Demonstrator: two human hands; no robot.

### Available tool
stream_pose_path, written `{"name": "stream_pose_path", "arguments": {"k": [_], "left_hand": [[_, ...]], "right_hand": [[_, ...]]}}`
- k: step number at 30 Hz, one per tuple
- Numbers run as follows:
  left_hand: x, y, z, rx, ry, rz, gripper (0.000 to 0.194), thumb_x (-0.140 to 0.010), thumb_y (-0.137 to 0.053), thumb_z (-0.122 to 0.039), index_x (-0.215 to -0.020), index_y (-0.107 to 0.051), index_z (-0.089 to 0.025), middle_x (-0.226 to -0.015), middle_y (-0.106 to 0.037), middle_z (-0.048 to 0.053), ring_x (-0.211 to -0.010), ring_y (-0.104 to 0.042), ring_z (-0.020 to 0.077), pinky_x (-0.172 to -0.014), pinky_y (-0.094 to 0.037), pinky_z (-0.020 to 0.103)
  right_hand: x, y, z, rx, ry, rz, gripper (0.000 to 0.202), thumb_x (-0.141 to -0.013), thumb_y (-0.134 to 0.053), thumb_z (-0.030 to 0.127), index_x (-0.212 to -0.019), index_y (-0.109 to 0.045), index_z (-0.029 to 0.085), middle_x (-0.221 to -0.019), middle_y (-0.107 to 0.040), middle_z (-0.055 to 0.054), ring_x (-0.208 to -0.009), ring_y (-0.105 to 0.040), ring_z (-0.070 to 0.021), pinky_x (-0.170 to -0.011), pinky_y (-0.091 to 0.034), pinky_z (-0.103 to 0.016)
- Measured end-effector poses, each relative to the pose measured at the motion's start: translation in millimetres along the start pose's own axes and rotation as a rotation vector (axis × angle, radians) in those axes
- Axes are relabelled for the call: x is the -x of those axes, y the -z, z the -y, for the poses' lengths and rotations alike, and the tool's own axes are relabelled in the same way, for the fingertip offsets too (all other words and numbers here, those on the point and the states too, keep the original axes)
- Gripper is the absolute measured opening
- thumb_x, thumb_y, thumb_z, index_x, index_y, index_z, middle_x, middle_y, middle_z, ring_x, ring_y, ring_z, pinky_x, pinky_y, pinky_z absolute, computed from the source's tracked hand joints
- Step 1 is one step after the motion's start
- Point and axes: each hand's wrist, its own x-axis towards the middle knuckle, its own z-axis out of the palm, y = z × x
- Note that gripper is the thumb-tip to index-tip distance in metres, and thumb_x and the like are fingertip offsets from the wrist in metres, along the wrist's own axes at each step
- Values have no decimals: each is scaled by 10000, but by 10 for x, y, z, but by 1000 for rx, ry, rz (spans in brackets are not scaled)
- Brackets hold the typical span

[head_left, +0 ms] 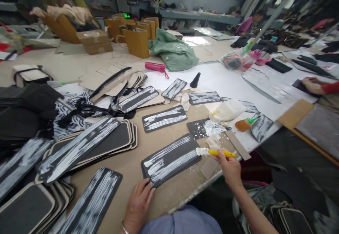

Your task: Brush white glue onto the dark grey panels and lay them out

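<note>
Blue-grey clothing (182, 221) sat closest to the camera, right up against the table edge, with the left hand (140, 200) just beside it. Those fingertips were on the near-left corner of a dark panel (172, 158) streaked with white paste, lying flat on the brown work surface (129, 177). Couldn't tell if the thumb was pinching it from below. The right hand (230, 165) was closed around a yellow-handled brush (221, 153), its paste-loaded bristles at the panel's right end.

Writing-wise, slim pickings: a lit green sign (126, 16) at the back was too small to read, and I couldn't make out anything on the taped cardboard box (95, 43) either.

Containers: that box looked closed, so no clue what was in it. Mustard bags with handles (136, 43) stood upright beside it, next to a slumped green sack (174, 52), contents hidden. Over on the right, a clear plastic bag (235, 60) showed reddish and dark bits inside. An amber bottle-like thing (242, 125) with a green top lay near a crumpled off-white pouch (229, 110), and just beyond the brush a dark sheet (196, 128) carried a messy heap of white paste.

More streaked panels (164, 118) were spread around, one lying across a stack of pale-edged panels (112, 144) on the left.
</note>
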Motion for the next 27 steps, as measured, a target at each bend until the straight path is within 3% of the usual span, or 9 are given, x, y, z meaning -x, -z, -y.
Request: {"name": "stream_pose_path", "arguments": {"k": [3,6,9,11,14,20,25,27], "left_hand": [[-12,18,-17,-16,-6,11,185,-846,-453,-251,-906,-611,-178,-906,-637,72,-827,-612,167,-728,-545,290],[-24,28,-33,-33,-12,30,205,-852,-439,-271,-920,-611,-183,-916,-640,68,-832,-619,164,-727,-545,274],[-21,16,-34,-51,-9,35,209,-854,-435,-278,-916,-609,-179,-926,-637,74,-848,-621,168,-742,-541,272],[-11,2,-28,-56,-10,39,221,-857,-428,-290,-913,-610,-178,-923,-638,78,-849,-623,171,-749,-540,273],[9,-16,-16,-53,-15,43,233,-857,-422,-303,-909,-617,-187,-918,-646,73,-840,-628,171,-757,-540,275],[16,-42,49,-101,-93,19,239,-854,-426,-298,-876,-632,-178,-892,-662,77,-811,-640,162,-723,-542,230],[-24,-92,142,-179,-231,-77,281,-860,-412,-313,-773,-643,-178,-785,-675,78,-696,-654,146,-616,-546,189],[-28,-109,164,-193,-245,-92,289,-861,-410,-310,-758,-646,-180,-769,-676,77,-680,-655,144,-601,-546,184]], "right_hand": [[-94,66,70,130,82,-36,465,-755,-484,579,-729,-670,154,-649,-675,-86,-693,-647,-280,-681,-503,-389],[7,14,200,159,345,-49,412,-812,-446,522,-834,-648,164,-799,-680,-92,-769,-640,-253,-736,-493,-377],[265,-66,308,131,646,67,268,-860,-448,376,-906,-615,172,-869,-665,-80,-819,-629,-209,-752,-503,-336],[428,-93,366,101,755,166,186,-870,-452,269,-965,-588,185,-885,-658,-61,-835,-625,-180,-761,-509,-305],[474,-105,438,58,796,218,178,-862,-466,200,-1015,-557,200,-899,-648,-49,-849,-620,-163,-766,-516,-287],[136,-301,437,86,864,143,210,-869,-448,210,-1039,-571,197,-935,-645,-80,-884,-615,-195,-780,-522,-346],[154,-412,400,70,964,289,266,-863,-456,168,-1108,-554,204,-980,-640,-79,-934,-600,-178,-807,-518,-325],[107,-433,410,71,975,261,276,-855,-466,153,-1111,-556,200,-981,-639,-88,-936,-599,-184,-806,-517,-335]]}}
